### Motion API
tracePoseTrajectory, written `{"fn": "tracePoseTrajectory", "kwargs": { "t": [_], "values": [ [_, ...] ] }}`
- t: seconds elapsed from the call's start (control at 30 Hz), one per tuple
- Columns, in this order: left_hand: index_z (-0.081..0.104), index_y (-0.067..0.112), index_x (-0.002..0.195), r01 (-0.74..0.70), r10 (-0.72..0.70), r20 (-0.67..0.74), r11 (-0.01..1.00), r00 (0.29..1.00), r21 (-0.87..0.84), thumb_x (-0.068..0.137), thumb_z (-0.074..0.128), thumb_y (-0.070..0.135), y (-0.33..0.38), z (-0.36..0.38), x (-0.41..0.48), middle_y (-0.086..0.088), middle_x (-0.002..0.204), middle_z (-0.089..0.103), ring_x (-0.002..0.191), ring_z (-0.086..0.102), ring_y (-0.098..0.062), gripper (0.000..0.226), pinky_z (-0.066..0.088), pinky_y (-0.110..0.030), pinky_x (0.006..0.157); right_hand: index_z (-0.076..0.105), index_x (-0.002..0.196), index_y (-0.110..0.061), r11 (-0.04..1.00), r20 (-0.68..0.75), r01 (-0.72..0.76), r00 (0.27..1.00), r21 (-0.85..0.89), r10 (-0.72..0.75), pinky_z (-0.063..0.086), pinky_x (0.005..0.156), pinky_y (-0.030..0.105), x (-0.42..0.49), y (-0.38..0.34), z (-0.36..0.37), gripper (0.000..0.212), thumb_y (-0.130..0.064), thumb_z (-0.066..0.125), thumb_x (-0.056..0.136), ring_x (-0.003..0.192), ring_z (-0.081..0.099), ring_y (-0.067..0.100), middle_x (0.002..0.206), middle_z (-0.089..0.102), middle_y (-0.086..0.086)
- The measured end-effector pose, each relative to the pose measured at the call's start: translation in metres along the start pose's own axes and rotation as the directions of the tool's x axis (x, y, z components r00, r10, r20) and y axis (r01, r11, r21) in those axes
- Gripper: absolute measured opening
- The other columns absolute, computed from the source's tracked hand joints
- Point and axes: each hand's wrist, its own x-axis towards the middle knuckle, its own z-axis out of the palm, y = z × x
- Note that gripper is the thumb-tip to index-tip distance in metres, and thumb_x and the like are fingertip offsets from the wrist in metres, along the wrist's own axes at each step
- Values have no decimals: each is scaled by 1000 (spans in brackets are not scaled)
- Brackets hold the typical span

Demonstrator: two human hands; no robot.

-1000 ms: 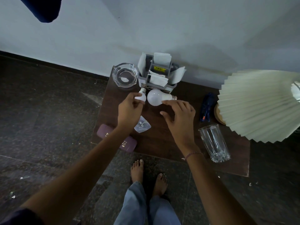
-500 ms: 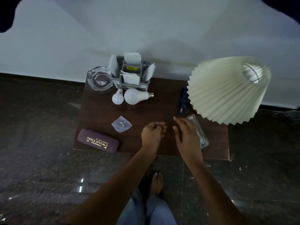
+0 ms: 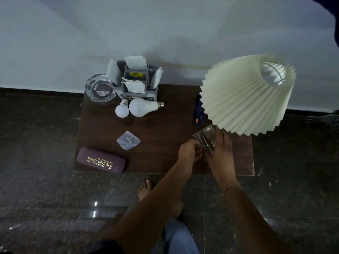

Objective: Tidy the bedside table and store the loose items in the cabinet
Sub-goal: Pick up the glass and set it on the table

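Task item: clear faceted glass tumbler (image 3: 205, 139), on the near-right part of the dark brown wooden bench (image 3: 165, 125); tilted and blurred.
Left grip: left hand (image 3: 189, 152), fingers curled against the tumbler's near-left side, low on it.
Right grip: right hand (image 3: 222, 153), cupped round the tumbler's right side, fingers lying along the wall toward the far end.
Contact with bench: cannot tell whether the tumbler is lifted or resting.
Step (judged): taking up the tumbler for the cabinet; no cabinet in view.
Close neighbours: cream pleated lampshade (image 3: 245, 94) overhangs the tumbler's far end; blue pen-like tool with orange tip (image 3: 198, 112) just beyond, left of the shade.
Further left: clear plastic packet (image 3: 128, 140), maroon spectacle case (image 3: 100, 160), small white bulb (image 3: 122, 110), large white bulb (image 3: 141, 107), grey paper-stuffed organiser (image 3: 134, 83), clear glass ashtray (image 3: 100, 88).
Risk 1: tumbler rim catches the shade's pleats on the way up; cause, the overhang.
Risk 2: smooth glass slips from a tilted side hold; dark stone floor (image 3: 55, 198) and a bare foot (image 3: 145, 187) lie below.
Risk 3: an arm brushes the blue tool off the bench.
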Motion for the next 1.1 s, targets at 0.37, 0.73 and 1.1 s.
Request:
{"fn": "tracePoseTrajectory", "kwargs": {
  "t": [0.37, 0.73, 1.1],
  "values": [
    [59, 3, 90, 17, -17, 35, 1000, 999, -2, 94, 36, 0, 20, -11, -6, -9, 75, 52, 68, 51, -16, 24, 46, -25, 64, 46, 132, -13, 987, -35, -33, 999, 158, 39, 42, 95, 29, 10, -4, 6, 70, -31, 77, 72, 116, 48, 20, 126, 53, 8],
    [60, 0, 118, -378, 246, 350, 843, 904, 382, 91, 53, 3, 68, -86, -45, -19, 112, 65, 102, 63, -27, 28, 53, -36, 90, 65, 111, -13, 467, 223, -239, 971, 851, 92, 55, 81, 33, 2, -45, 3, 44, -22, 78, 69, 98, 67, 19, 103, 72, 5],
    [51, -5, 127, -664, 548, 377, 645, 747, 377, 85, 56, -7, 149, -179, -92, -28, 117, 59, 93, 64, -18, 42, 56, -22, 81, 59, 120, -8, 398, 441, -307, 843, 865, -309, 50, 95, 30, 43, -158, 13, 56, -14, 72, 66, 124, 52, 23, 124, 60, 3]
  ]
}}
